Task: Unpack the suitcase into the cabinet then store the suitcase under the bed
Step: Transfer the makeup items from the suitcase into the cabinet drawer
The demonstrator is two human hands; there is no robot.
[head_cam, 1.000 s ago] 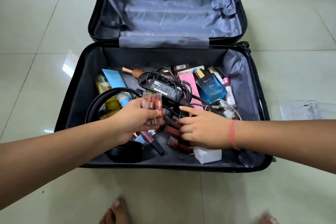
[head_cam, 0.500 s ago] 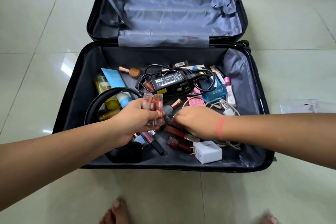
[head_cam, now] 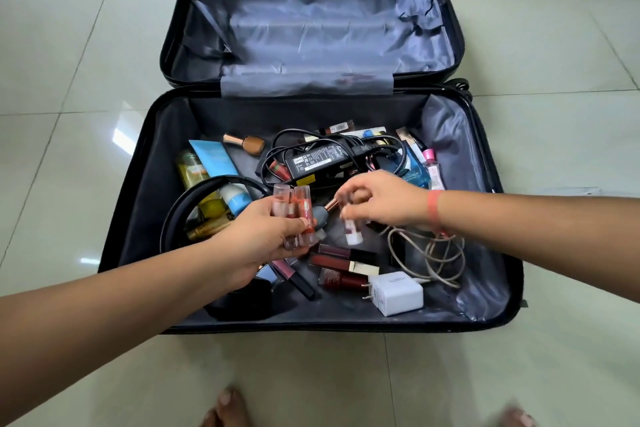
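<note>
Your suitcase (head_cam: 152,177) lies open on the floor (head_cam: 69,45), its lid (head_cam: 311,28) behind the packed half. Inside, the power adapter (head_cam: 320,160) sits toward the back. The wall charger (head_cam: 398,293) is at the front right, a coiled cable (head_cam: 429,253) just behind it, and bottles (head_cam: 194,170) lie along the left.

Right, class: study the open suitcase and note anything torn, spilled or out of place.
The grey lining in the lid of the suitcase is crumpled and looks raggedly torn near its right edge. Nothing looks spilled.
</note>
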